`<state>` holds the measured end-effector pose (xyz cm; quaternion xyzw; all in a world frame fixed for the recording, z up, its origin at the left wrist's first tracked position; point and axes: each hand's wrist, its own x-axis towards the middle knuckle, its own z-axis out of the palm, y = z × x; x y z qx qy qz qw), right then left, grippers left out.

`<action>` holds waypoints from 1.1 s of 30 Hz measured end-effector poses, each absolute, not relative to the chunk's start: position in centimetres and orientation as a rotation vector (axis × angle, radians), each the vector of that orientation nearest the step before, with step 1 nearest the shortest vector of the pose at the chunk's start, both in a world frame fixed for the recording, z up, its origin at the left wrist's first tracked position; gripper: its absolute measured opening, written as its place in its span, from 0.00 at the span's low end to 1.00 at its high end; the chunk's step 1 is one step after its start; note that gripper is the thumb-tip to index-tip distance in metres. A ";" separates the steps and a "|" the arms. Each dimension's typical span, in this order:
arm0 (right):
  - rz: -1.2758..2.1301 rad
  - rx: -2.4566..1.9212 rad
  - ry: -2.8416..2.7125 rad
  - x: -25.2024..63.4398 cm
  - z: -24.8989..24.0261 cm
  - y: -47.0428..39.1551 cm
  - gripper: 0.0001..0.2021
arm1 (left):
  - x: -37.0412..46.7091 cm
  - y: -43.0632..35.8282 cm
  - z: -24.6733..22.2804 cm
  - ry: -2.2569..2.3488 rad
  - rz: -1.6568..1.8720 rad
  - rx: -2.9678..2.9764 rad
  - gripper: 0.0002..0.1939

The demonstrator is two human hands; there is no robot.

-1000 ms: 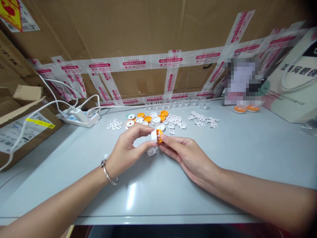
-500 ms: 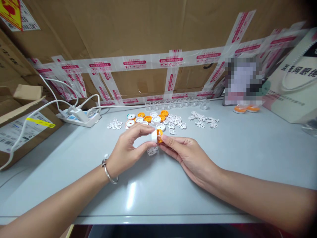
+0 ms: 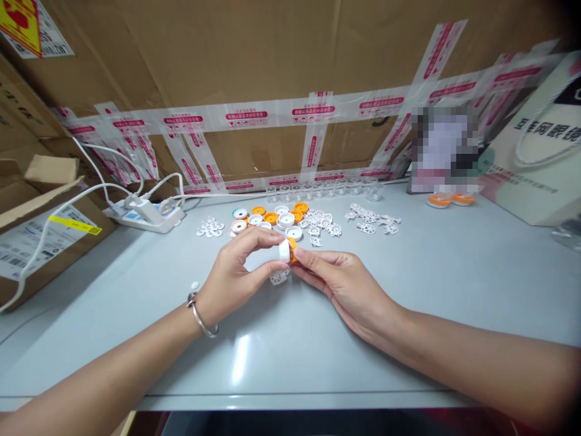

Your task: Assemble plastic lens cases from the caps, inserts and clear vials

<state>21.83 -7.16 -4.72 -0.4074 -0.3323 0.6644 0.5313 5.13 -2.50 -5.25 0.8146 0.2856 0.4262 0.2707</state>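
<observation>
Near the middle of the view, in front of the scattered parts, a white round cap [image 3: 284,251] and an orange round cap [image 3: 293,244] are held up over the desk [image 3: 454,284], close together, side by side. The left hand [image 3: 233,272] pinches the white cap between thumb and fingers, the thumb below and the fingertips above; the right hand [image 3: 349,278] grips the orange cap from the right, its thumb on the near side. The white cap stands on edge, its side wall toward the viewer, so its broad width runs nearly up and down, and the axis through both caps runs roughly left to right, close to parallel with the desk's front edge. The orange cap, partly hidden by the right thumb, sits at the white cap's right side; whether they are fitted together cannot be told. Just below them lie some white wheel-shaped pieces [image 3: 279,278]. Behind the hands is a cluster of loose caps [image 3: 271,218], orange and white, lying flat, with a spread of white lattice pieces [image 3: 320,221] to its right and small white discs [image 3: 210,227] to its left. Farther back stands a row of clear cups [image 3: 307,192].
</observation>
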 end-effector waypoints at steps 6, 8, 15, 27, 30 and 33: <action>1.580 -0.979 -0.855 21.8 -4.7 -7.3 0.08 | 5.0 -2.6 -5.2 0.806 1.166 2.254 0.13; 1.575 -0.975 -0.882 21.8 -4.7 -7.3 0.08 | 5.0 -2.6 -5.1 0.817 1.170 2.269 0.13; 1.544 -1.003 -0.997 22.0 -5.0 -7.4 0.10 | 5.2 -3.0 -5.0 0.805 1.205 2.360 0.12; 1.723 -1.013 -0.903 22.2 -4.8 -6.6 0.11 | 5.4 -3.0 -4.8 0.732 1.143 2.401 0.15; 1.728 -1.048 -0.903 22.2 -4.8 -6.3 0.11 | 5.4 -3.0 -4.7 0.752 1.105 2.390 0.16; 1.769 -1.037 -0.884 22.3 -4.7 -6.1 0.10 | 5.1 -2.8 -4.6 0.713 1.089 2.378 0.15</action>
